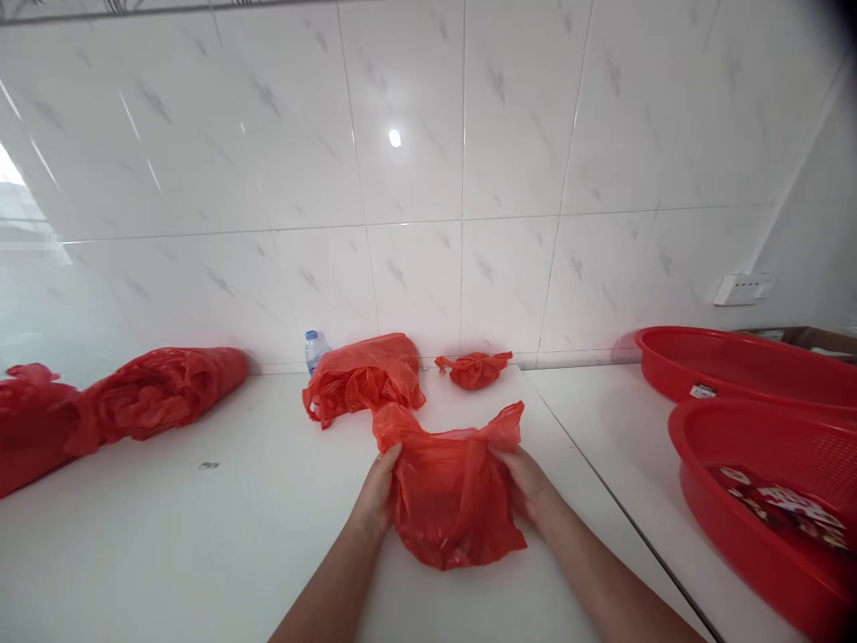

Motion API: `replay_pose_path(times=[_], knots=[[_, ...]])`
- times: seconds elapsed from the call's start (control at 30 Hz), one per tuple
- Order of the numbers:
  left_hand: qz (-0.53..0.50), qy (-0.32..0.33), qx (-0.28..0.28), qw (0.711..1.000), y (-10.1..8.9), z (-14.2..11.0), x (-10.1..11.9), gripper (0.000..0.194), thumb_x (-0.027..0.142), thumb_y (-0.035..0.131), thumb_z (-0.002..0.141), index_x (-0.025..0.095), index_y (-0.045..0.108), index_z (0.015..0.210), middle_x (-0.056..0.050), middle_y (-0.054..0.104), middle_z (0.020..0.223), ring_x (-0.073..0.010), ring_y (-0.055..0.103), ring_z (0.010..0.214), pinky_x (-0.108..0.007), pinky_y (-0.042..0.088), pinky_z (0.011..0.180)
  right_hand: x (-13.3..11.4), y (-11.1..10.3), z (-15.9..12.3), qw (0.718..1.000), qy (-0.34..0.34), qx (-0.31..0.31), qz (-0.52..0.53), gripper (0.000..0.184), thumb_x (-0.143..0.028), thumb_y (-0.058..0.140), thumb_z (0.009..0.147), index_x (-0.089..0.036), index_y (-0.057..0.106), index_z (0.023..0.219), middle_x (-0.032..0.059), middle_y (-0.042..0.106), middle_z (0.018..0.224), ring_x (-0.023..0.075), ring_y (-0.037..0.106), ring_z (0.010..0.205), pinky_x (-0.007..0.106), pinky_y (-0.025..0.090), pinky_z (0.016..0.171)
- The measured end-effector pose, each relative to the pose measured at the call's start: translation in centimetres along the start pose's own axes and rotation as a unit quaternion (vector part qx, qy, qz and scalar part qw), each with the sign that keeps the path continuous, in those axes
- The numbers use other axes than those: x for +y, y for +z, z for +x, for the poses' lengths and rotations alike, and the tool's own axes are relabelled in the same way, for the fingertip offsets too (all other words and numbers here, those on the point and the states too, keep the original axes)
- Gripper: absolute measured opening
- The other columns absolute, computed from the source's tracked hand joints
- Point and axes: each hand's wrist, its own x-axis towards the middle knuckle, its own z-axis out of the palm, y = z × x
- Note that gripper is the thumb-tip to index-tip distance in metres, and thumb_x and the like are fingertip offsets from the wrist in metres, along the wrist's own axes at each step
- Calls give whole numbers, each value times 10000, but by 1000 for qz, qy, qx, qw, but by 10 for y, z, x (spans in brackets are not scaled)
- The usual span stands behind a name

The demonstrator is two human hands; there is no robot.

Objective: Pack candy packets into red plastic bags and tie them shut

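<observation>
A red plastic bag [452,500] is held upright over the near middle of the white table, its two handles sticking up at the top corners. My left hand [381,487] grips its left side, thumb on the front near the handle. On the opposite side, my right hand [526,482] is closed on the bag's upper right edge, with most of its fingers hidden behind the plastic. The bag looks filled at the bottom, but its contents cannot be made out. Just beyond it lie a bundle of red bags [368,371] and a small knotted red bag [475,369].
A water bottle [312,350] stands by the tiled wall. More red bags [167,393] lie at the left on the white table [201,554]. To the right sit two red plastic basins [729,357], the nearer holding printed packets [780,505]. A seam [622,505] crosses the tabletop.
</observation>
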Motion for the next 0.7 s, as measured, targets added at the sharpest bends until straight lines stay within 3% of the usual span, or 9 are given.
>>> replay_pose_path(times=[0.13, 0.27, 0.4, 0.5, 0.6, 0.7], knots=[[-18, -45, 13, 999, 1, 5, -7, 304, 413, 624, 792, 158, 605, 957, -117, 710, 942, -279, 655, 976, -398, 501, 890, 4, 1, 12, 998, 33, -19, 56, 173, -207, 653, 709, -185, 625, 878, 48, 696, 828, 195, 644, 733, 307, 489, 687], [-15, -57, 9, 998, 10, 9, -6, 293, 404, 635, 782, 169, 592, 953, -125, 703, 951, -291, 646, 997, -418, 497, 893, 1, 10, 27, 991, 43, 1, 128, 163, -163, 606, 655, -224, 544, 793, -49, 581, 616, 127, 546, 552, 256, 439, 578], [3, -43, -13, 999, 12, 13, -6, 261, 328, 675, 736, 170, 596, 928, -118, 702, 921, -306, 649, 977, -431, 501, 872, 0, 14, 31, 984, 68, -43, 158, 127, -296, 593, 722, -228, 534, 810, -86, 429, 516, 94, 423, 454, 229, 362, 490], [16, -28, -17, 999, 8, 14, -6, 241, 260, 701, 682, 160, 602, 878, -99, 700, 843, -309, 659, 930, -428, 508, 843, 3, 15, 26, 988, 68, -63, 122, 166, -297, 624, 727, -227, 560, 863, -82, 451, 542, 91, 441, 480, 231, 371, 509], [21, -5, -9, 1000, 3, 15, -6, 209, 201, 702, 623, 165, 594, 798, -57, 681, 741, -285, 668, 866, -407, 514, 809, 6, 15, 21, 993, 47, -74, 73, 160, -218, 673, 681, -209, 563, 796, -39, 566, 646, 111, 521, 565, 255, 419, 578], [29, -28, -14, 999, 0, 14, -5, 152, 234, 676, 621, 168, 560, 692, -52, 661, 699, -271, 665, 821, -391, 516, 768, 5, 16, 19, 996, 36, -55, 68, 180, -215, 685, 677, -221, 559, 806, -6, 627, 755, 149, 580, 662, 303, 457, 665]])
